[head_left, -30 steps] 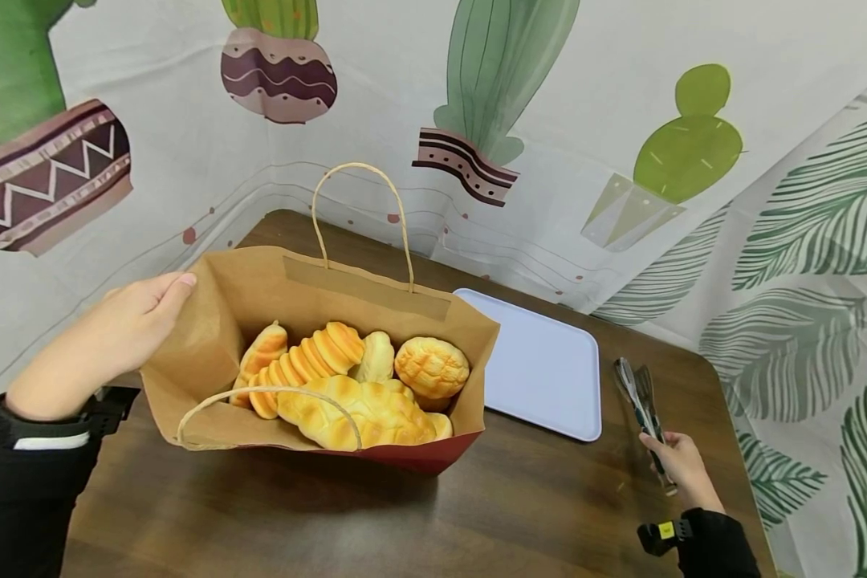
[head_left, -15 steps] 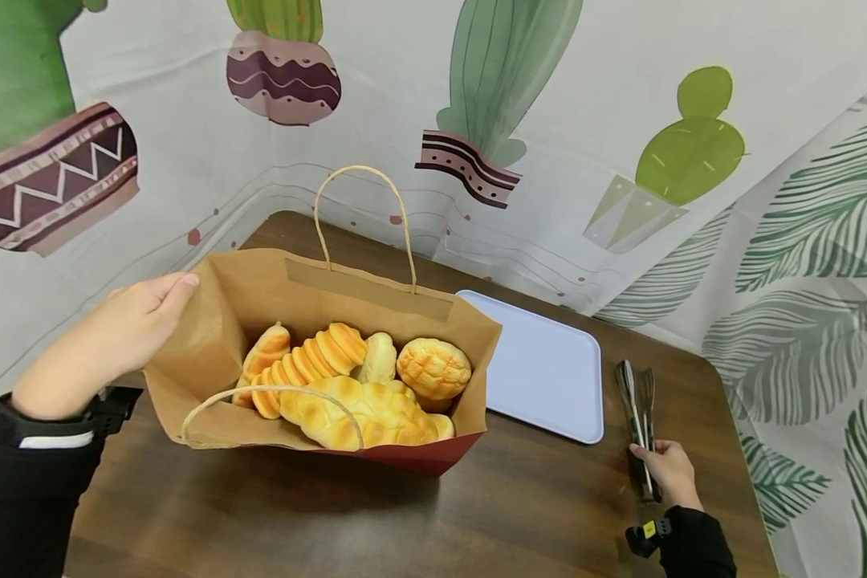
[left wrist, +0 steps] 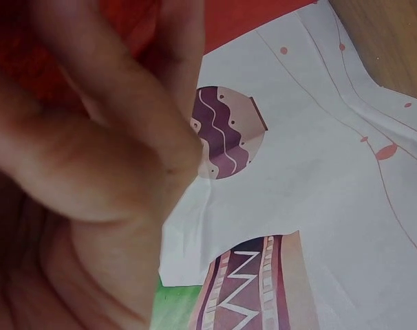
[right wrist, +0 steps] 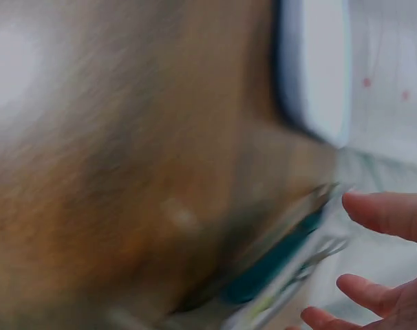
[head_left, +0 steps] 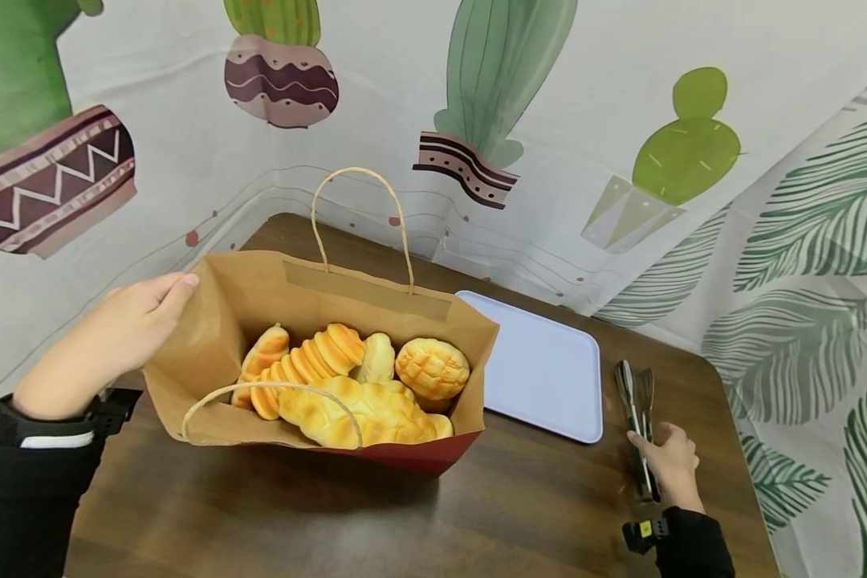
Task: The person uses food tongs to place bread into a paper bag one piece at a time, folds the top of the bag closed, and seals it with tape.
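Note:
At the left, my left hand (head_left: 133, 321) pinches the left edge of an upright brown paper bag (head_left: 217, 321) with a red outside. Inside the bag lie several breads: a ridged roll (head_left: 311, 361), a braided loaf (head_left: 364, 409), a round scored bun (head_left: 433, 369) and others partly covered. In the left wrist view the fingers (left wrist: 119, 165) curl at the bag's red side. Metal tongs (head_left: 637, 425) with dark grips lie on the table at the right. Over them is my right hand (head_left: 672, 461), thumb and fingers spread; the right wrist view shows the fingers (right wrist: 387, 213) apart from the tongs.
A pale lavender tray (head_left: 542, 365) lies flat between the bag and the tongs, near the table's back edge. Twine handles (head_left: 361, 170) stand up at the bag's mouth. A cactus-print cloth (head_left: 376, 96) hangs behind the brown wooden table (head_left: 520, 498).
The tongs have been straightened and laid down on the table, and my right hand has let go of them, its fingers spreading. My left hand and the bag have stayed put.

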`<action>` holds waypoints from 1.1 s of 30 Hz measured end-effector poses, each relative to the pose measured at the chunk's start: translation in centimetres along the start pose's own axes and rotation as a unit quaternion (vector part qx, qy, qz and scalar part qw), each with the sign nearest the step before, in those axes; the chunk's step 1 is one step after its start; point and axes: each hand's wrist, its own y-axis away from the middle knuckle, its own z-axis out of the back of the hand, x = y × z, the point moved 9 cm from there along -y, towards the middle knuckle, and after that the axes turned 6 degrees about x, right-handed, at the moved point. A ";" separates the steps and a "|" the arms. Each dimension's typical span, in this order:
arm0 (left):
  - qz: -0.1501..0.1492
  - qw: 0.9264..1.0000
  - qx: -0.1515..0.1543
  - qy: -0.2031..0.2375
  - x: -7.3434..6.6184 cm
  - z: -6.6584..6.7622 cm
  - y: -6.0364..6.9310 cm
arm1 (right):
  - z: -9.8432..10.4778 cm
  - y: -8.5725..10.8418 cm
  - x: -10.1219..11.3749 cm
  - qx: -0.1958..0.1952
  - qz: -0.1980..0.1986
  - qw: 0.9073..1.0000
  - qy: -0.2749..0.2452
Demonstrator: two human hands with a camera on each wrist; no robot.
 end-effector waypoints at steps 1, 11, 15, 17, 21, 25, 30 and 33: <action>0.000 1.000 -0.002 -0.001 0.0 0.0 0.0 | 0.1 0.2 0.9 -0.006 0.012 1.000 0.004; 0.005 0.995 -0.083 0.062 -0.1 1.1 0.8 | -1.6 4.8 12.2 -0.026 0.197 0.980 -0.012; -0.016 0.977 -0.160 0.139 0.1 2.0 1.4 | -4.4 7.7 16.2 0.019 0.301 0.952 -0.052; -0.032 0.964 -0.194 0.179 0.2 2.2 1.7 | -6.1 9.2 17.9 0.058 0.354 0.930 -0.080; -0.074 0.921 -0.225 0.311 0.3 2.2 2.2 | -9.2 12.3 20.5 0.134 0.443 0.878 -0.122; -0.140 0.814 -0.190 0.531 0.5 1.2 2.4 | -11.9 14.5 22.0 0.181 0.471 0.855 -0.121; -0.207 0.742 -0.093 0.630 0.3 -1.1 2.7 | -14.6 15.2 22.3 0.236 0.427 0.865 -0.122; -0.210 0.768 -0.052 0.603 0.3 -3.1 3.4 | -16.0 15.4 22.3 0.260 0.408 0.864 -0.139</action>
